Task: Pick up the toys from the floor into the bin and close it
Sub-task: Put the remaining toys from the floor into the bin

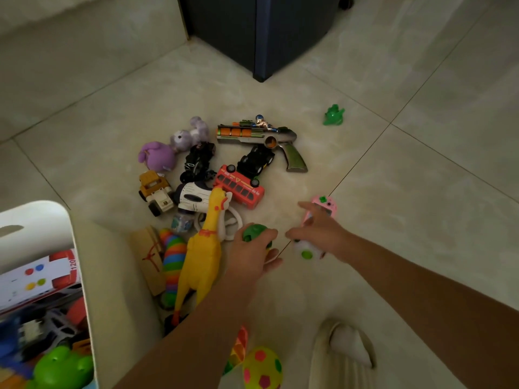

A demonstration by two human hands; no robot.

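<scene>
Left hand point(254, 255): clamped on a round green plastic toy point(254, 233), lifted for the bin.
Right hand point(318, 230): fingers spread, reaching over a pink plastic toy phone point(325, 204) at three o'clock of the pile.
White plastic bin point(112, 276): eight o'clock, open, part-filled.
Writing: "120" on a white-and-red boxed toy point(39, 276) inside.

Toys point(213, 175) heaped beside open white bin point(84, 248)
</scene>
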